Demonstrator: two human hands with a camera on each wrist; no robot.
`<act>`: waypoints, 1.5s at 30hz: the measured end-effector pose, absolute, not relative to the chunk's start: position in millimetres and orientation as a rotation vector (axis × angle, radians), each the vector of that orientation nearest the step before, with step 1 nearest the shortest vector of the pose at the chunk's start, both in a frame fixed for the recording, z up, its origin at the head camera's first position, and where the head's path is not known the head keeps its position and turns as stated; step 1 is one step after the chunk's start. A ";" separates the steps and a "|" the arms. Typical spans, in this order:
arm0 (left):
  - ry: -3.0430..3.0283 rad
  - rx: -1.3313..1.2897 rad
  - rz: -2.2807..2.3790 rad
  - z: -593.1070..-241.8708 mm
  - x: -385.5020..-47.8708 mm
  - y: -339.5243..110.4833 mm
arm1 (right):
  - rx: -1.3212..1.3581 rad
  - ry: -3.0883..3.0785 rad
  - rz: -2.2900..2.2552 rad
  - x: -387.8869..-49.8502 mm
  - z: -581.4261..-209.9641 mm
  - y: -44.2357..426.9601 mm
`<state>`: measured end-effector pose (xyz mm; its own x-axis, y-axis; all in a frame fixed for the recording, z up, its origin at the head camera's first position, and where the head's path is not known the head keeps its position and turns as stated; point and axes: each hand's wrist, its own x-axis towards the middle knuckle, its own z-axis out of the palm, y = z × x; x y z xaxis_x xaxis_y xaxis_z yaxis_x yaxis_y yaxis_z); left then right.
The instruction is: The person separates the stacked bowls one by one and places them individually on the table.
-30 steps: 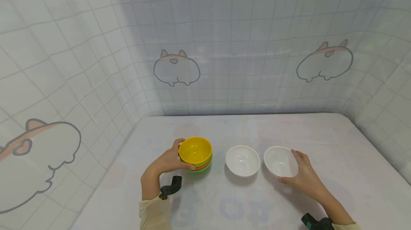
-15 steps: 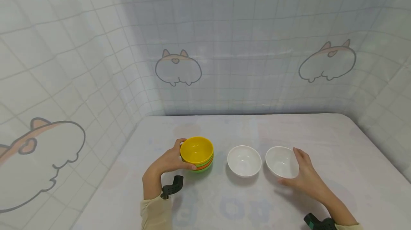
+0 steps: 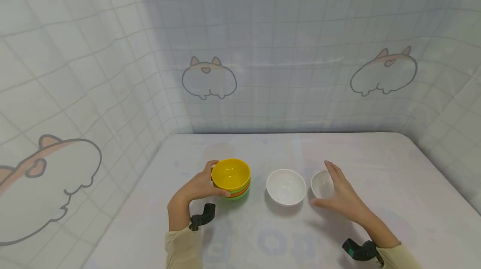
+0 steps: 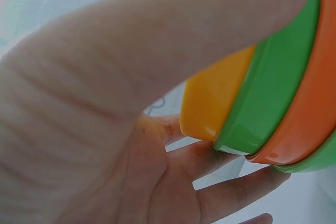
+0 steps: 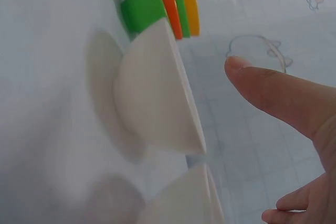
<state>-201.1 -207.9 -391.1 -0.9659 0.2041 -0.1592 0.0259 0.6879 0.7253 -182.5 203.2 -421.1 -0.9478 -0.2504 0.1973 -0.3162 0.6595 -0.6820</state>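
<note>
A stack of nested bowls, yellow on top with green and orange below, stands at the left of the table [image 3: 231,175]. Its side is gripped by my left hand [image 3: 199,185], thumb in front and fingers behind; the left wrist view shows the palm [image 4: 157,177] around the coloured rims [image 4: 273,93]. A white bowl [image 3: 286,187] sits right of the stack. Above the other white bowl [image 3: 320,184], partly covering it, is my right hand [image 3: 343,198] with thumb and fingers spread. In the right wrist view the thumb [image 5: 278,90] is apart from the white bowls [image 5: 155,93].
The white table [image 3: 240,239] carries faint printed letters near its front. Behind it and at both sides hangs a pale checked curtain [image 3: 285,93] with cartoon animal drawings. A dark wrist device [image 3: 203,215] is on each arm.
My right hand has let go of the right white bowl's rim, rising and shifting left over it. My left hand stays on the stack, and the bowls stand where they were.
</note>
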 end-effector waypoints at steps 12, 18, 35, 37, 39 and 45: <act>2.674 0.180 1.146 -391.8 -200.9 -208.3 | 0.615 -2.754 1.223 -194.3 -418.9 160.1; 2.675 0.207 1.155 -392.9 -199.7 -208.6 | 0.662 -2.737 1.274 -201.4 -417.7 138.8; 2.696 0.169 1.148 -394.7 -190.8 -203.3 | 0.843 -2.709 1.374 -210.7 -405.3 83.5; 2.698 0.174 1.150 -394.3 -190.7 -203.2 | 0.863 -2.712 1.389 -214.3 -404.7 75.9; 2.700 0.177 1.148 -394.3 -190.7 -203.4 | 0.882 -2.715 1.406 -217.7 -404.1 68.4; 2.702 0.186 1.142 -395.5 -191.8 -203.3 | 0.917 -2.723 1.419 -224.2 -403.3 51.5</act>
